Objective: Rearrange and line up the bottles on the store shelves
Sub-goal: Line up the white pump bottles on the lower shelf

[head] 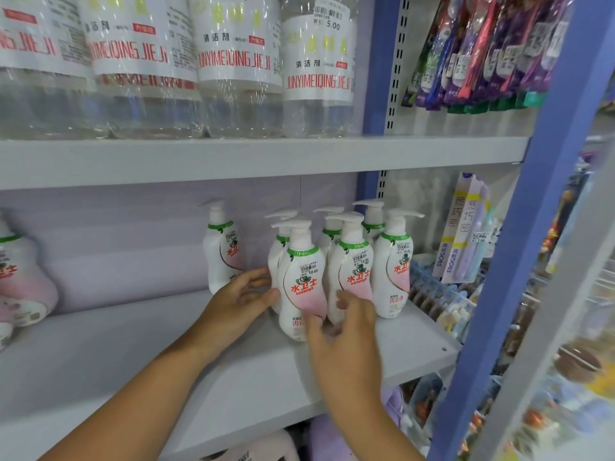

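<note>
Several white pump bottles with pink bellies and green collars stand clustered at the right end of the grey shelf (pixel 139 357). The nearest one, the front pump bottle (pixel 301 287), is at the cluster's left front. My left hand (pixel 238 301) rests against its left side with nearly straight fingers. My right hand (pixel 342 331) touches its lower right, fingers spread between it and the neighbouring bottle (pixel 352 271). A third front bottle (pixel 394 271) stands at the right end. One lone pump bottle (pixel 221 251) stands apart at the back, left of the cluster.
Large clear cleaner bottles (pixel 239 61) fill the shelf above. A pink refill pouch (pixel 23 284) sits at the far left of my shelf. A blue upright post (pixel 519 247) bounds the shelf on the right, with hanging toothbrush packs (pixel 466 227) beyond it.
</note>
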Demonstrator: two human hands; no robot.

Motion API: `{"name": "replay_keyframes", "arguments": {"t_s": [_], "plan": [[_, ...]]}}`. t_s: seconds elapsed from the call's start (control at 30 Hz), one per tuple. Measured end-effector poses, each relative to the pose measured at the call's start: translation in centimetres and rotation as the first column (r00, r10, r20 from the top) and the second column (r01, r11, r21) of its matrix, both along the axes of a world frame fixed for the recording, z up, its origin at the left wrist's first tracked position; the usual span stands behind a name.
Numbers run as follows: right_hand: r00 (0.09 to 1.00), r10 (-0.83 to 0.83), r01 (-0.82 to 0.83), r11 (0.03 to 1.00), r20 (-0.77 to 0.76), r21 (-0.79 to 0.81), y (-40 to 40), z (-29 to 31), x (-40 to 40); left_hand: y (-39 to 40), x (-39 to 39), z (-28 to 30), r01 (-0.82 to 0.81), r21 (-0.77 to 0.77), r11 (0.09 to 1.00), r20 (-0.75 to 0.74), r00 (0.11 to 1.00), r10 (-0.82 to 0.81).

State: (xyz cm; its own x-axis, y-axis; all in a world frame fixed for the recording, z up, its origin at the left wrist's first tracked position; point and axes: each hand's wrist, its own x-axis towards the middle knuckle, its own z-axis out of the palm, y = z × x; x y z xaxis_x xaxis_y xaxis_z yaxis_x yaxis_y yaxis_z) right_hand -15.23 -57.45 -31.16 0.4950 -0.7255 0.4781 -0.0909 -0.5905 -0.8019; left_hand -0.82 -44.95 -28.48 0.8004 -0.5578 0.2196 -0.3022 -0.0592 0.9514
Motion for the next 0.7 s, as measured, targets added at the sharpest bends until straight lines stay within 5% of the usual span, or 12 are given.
{"name": "replay_keyframes", "arguments": {"t_s": [0.1,0.33,0.7], "plan": [[0.994,-0.027,0.017,0.995,0.105,0.096,-4.8,1.3,-2.1,0.2,-0.4,0.1,-0.073,0.06,0.996,0.119,0.991,0.066],[0.992,0.058,-0.064,0.997,-0.11,-0.049,-7.8,0.9,-1.5,-0.2,-0.4,-0.7,-0.011,0.099,0.995,0.079,0.997,0.003],[0.995,0.084,-0.08,0.995,0.057,-0.066,-5.3,1.0,-2.3,1.2,-0.6,-0.2,-0.022,0.143,0.989,0.039,0.999,0.017]]}}
